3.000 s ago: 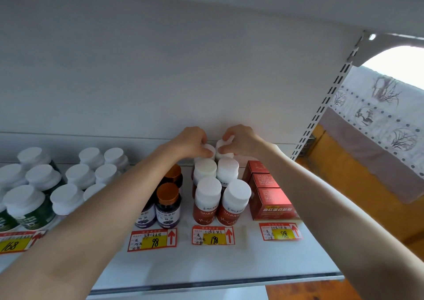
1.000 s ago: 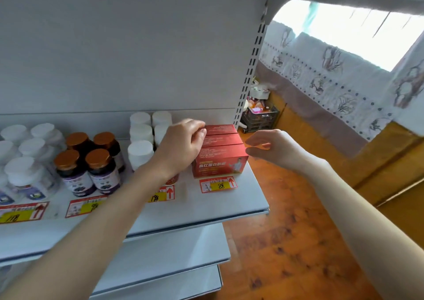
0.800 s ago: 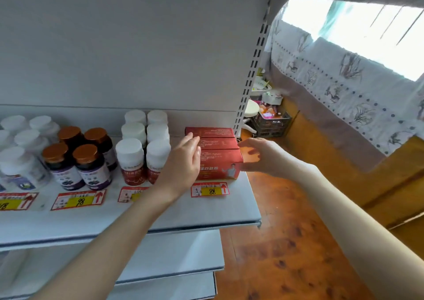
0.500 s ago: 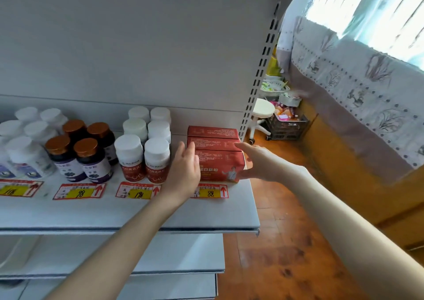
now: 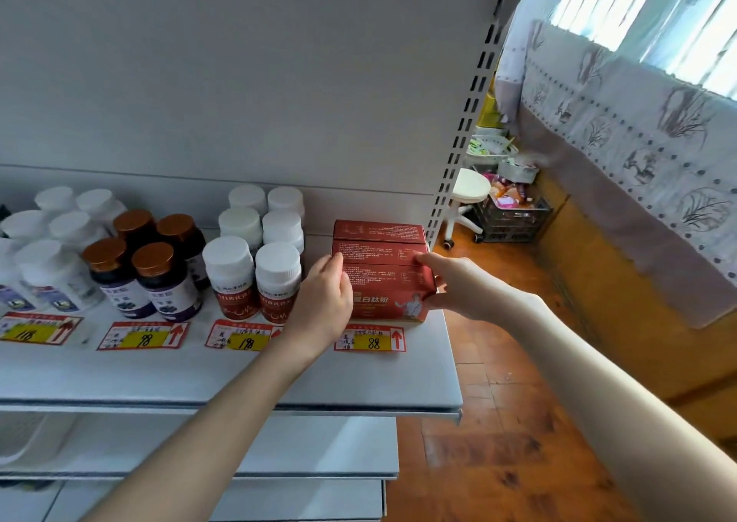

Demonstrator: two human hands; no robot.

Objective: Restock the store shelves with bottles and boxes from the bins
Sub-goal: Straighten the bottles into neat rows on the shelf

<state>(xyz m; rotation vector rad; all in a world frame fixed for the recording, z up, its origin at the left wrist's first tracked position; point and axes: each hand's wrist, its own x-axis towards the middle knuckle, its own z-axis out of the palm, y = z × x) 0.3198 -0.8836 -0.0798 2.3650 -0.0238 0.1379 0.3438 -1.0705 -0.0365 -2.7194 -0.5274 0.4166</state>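
Three red boxes stand in a row front to back at the right end of the grey shelf (image 5: pixel 359 382). My left hand (image 5: pixel 323 302) presses flat against the left side of the front red box (image 5: pixel 385 288), fingers straight. My right hand (image 5: pixel 454 286) holds that box's right end, fingertips on its top corner and thumb on its front lower edge. Left of the boxes stand red-labelled white-capped bottles (image 5: pixel 231 274) in two rows, then brown-capped dark bottles (image 5: pixel 153 278). No bin is in view.
More white-capped bottles (image 5: pixel 56 270) fill the shelf's left part. Price tags (image 5: pixel 371 340) line the front. A slotted upright (image 5: pixel 462 130) bounds the shelf on the right. Lower shelves (image 5: pixel 319 450) jut out below. A white stool (image 5: pixel 468 192) and a dark crate (image 5: pixel 510 218) stand on the wooden floor.
Both hands left the white-capped bottles at the back and moved right to the red boxes. Over the last second they closed in on the front box from either side.
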